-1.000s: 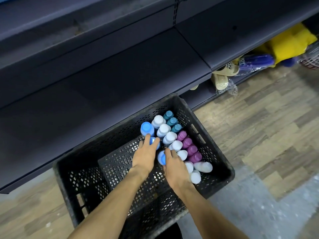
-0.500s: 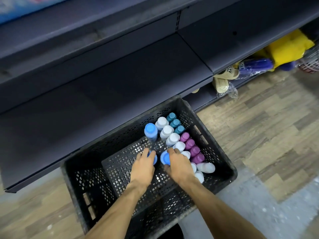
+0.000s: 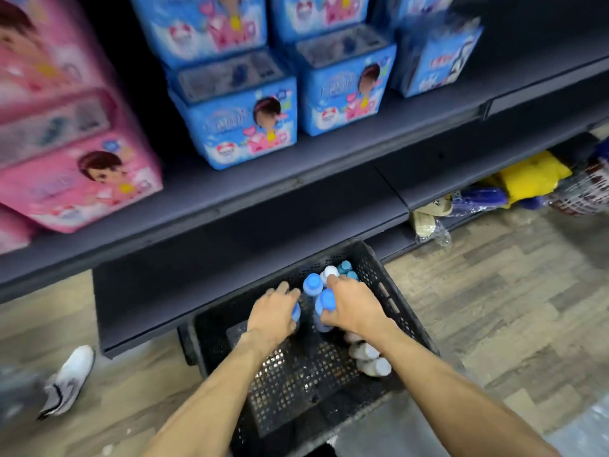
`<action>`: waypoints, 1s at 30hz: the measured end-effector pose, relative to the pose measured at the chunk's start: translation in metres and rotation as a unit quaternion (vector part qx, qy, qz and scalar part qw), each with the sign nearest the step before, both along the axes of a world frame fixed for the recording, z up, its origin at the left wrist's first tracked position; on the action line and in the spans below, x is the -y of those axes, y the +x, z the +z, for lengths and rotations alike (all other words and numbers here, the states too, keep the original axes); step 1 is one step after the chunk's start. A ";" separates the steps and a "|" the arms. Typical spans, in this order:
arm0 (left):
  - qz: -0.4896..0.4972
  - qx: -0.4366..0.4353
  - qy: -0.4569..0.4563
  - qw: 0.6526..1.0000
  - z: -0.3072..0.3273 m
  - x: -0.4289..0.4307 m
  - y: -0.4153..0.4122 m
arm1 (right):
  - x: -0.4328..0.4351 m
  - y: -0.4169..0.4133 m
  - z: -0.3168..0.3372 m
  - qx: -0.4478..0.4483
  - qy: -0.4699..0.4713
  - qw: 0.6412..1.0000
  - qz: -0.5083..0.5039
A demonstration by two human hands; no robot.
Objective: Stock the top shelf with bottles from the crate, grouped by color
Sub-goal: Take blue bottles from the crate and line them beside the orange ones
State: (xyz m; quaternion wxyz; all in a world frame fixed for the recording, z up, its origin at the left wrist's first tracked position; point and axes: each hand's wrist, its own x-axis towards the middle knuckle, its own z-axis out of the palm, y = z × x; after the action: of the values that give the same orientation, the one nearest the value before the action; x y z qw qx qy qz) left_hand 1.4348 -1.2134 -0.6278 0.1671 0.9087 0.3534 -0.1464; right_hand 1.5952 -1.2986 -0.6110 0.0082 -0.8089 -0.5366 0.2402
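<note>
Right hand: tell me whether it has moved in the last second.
Yes. Against the crate, the right hand has shifted toward the shelf-side wall, gripping a blue-capped bottle, its fingertips now by the farthest white-capped bottle.

— Can any writing be read?
— None. The blue packs [image 3: 244, 127] on the shelf [image 3: 329, 159], up beyond the left hand [image 3: 273, 313] and the right hand [image 3: 354, 311], bear pale lettering beside a cartoon child, but it is blurred past reading.
— The pink packs [image 3: 75, 173]?
— Up and left of the left hand: the same sort of lettering, just as blurred.
— And the two gripped bottles?
— The left bottle [image 3: 295, 313] and the right bottle [image 3: 324, 308] show only blue caps from above; no print can be made out.
</note>
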 end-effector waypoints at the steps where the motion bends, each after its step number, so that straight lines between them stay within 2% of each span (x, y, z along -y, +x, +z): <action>1: 0.001 0.006 0.008 1.000 0.013 -0.005 -0.002 | -0.004 -0.001 0.014 0.002 0.011 1.000 -0.001; 6: -0.008 0.030 0.039 0.999 0.088 -0.027 -0.008 | -0.019 -0.003 0.089 0.016 0.048 0.999 0.015; 20: -0.151 0.054 0.062 0.985 0.309 -0.053 -0.033 | -0.035 -0.022 0.316 0.136 0.100 0.977 0.127; 30: -0.146 0.072 0.150 0.975 0.477 -0.046 -0.070 | -0.038 -0.055 0.492 0.168 0.201 0.952 0.158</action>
State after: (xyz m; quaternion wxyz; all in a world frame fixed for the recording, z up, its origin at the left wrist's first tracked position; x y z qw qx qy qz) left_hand 1.3649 -1.1673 -0.1512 0.0307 0.9734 0.2216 -0.0491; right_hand 1.5399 -1.2606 -0.1193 0.0421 -0.7239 -0.6885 -0.0139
